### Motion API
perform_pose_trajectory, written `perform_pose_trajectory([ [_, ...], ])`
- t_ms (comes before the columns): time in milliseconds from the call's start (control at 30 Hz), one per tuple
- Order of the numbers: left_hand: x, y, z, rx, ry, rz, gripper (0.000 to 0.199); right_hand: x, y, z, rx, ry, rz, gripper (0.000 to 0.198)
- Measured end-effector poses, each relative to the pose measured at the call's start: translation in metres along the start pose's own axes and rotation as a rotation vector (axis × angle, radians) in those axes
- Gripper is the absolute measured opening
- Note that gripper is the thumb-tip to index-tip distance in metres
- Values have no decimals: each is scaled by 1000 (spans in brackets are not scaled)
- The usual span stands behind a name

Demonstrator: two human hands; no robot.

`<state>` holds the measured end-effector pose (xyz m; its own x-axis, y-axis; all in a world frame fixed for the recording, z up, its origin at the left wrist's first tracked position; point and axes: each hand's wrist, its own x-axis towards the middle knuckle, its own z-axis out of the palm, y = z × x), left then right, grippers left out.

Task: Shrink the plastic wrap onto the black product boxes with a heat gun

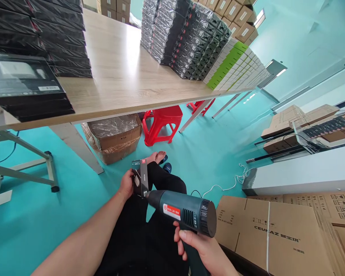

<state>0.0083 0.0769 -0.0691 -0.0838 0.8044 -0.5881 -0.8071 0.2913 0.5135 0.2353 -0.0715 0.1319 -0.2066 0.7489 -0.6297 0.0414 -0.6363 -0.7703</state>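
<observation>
Found smooth plastic, low sheen, on heat gun (184, 209) at six o'clock. Noted smooth printed card on small box (140, 180) at seven; glossy, crinkled clear film over box stacks (168, 34) at twelve; wood-grain sheen on surface (106, 84) at ten; matt cardboard on cartons (273, 226) at four.

"Is it dim in there?"
"No, bright. Pale glare streaks the tabletop (112, 76), and the plastic-wrapped stacks (166, 30) glint."
"Any shadows?"
"Soft ones, on the floor (20, 234) at lower left."
"Is it sharp?"
"Lettering on the heat gun (172, 209) reads clearly; small print on the carton (253, 245) at lower right is fuzzy."
"And the edges?"
"Stretched wide, with upright lines leaning."
</observation>
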Motion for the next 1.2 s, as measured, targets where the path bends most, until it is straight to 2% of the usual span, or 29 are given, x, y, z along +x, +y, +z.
perform_pose_trajectory([
  [100,0,-2,1,26,-27,11,6,-3,-3,-5,3,37,-34,31],
  [233,-2,-5,3,94,-67,12,11,-2,-10,-11,-58,-84,5,28],
  [367,-6,-6,6,167,-134,-9,19,19,-31,-5,-41,60,-129,29],
  [467,-8,-6,7,167,-179,-18,22,36,-51,1,-4,98,-203,31],
  [533,-9,-3,6,142,-187,-34,21,38,-59,3,-52,36,-194,30],
  [600,-9,2,3,127,-175,-90,20,31,-58,0,-157,-77,-128,26],
  [667,-10,9,-1,105,-174,-185,31,18,-49,-6,-265,-187,-22,23],
  [733,-13,17,-5,41,-221,-297,48,5,-36,-12,-307,-240,68,24],
  [800,-16,23,-7,-44,-302,-389,64,-3,-22,-16,-231,-245,96,26],
  [867,-21,28,-4,-105,-371,-435,72,-4,-9,-18,-83,-174,86,28],
  [1033,-39,32,15,-120,-409,-499,63,15,11,-24,347,130,4,30],
  [1100,-46,34,21,-100,-396,-525,60,24,13,-28,513,166,2,30],
  [1200,-51,36,24,-104,-404,-544,58,32,11,-32,653,147,15,30],
])
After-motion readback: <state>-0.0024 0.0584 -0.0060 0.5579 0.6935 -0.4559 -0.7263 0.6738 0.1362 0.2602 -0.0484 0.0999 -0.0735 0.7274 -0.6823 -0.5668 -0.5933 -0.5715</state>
